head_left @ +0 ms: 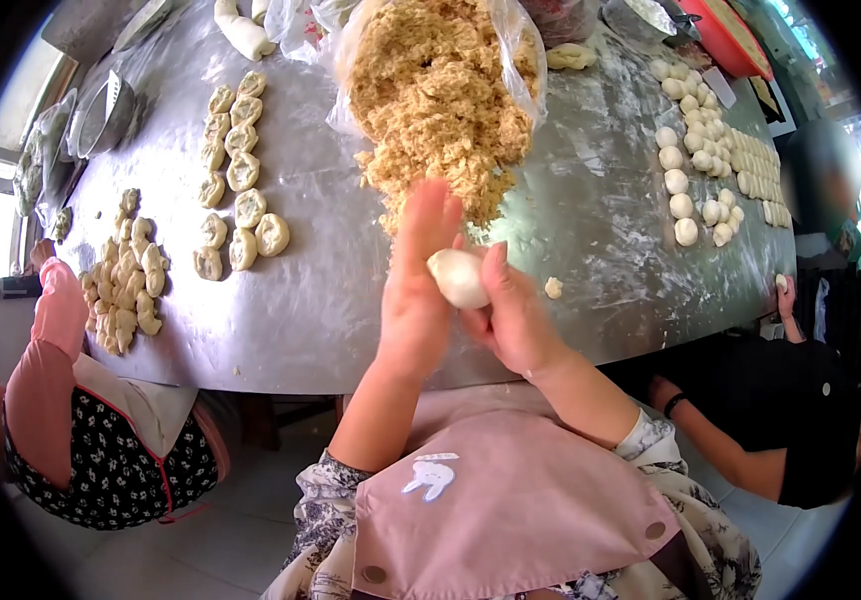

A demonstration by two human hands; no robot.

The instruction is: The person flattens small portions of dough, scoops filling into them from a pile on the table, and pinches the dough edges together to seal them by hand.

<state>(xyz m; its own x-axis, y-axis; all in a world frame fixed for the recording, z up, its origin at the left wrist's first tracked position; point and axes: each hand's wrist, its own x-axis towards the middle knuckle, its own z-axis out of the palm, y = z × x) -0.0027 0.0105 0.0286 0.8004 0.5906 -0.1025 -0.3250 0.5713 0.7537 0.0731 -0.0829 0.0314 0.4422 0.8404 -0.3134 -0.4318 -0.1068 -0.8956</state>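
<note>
Between my two hands, above the near edge of the metal table [320, 330], is a smooth white dough ball [460, 279] with a slightly pointed end toward the left. My right hand [518, 318] grips it, thumb raised along its side and fingers curled underneath. My left hand [418, 275] is held upright with fingers stretched out, its palm side against the ball; the fingertips are slightly blurred. Just beyond my hands lies a large heap of crumbly yellow-brown filling [440, 100], spilling out of a clear plastic bag [513, 50]. A small dough scrap [553, 288] rests right of my hands.
Rows of filled dough pieces [242, 172] and a pile of small dough lumps [125, 280] are on the left. Round dough balls [685, 232] and shaped pieces [758, 170] line the right. A red basin [725, 38] stands at the far right. Co-workers sit on both sides.
</note>
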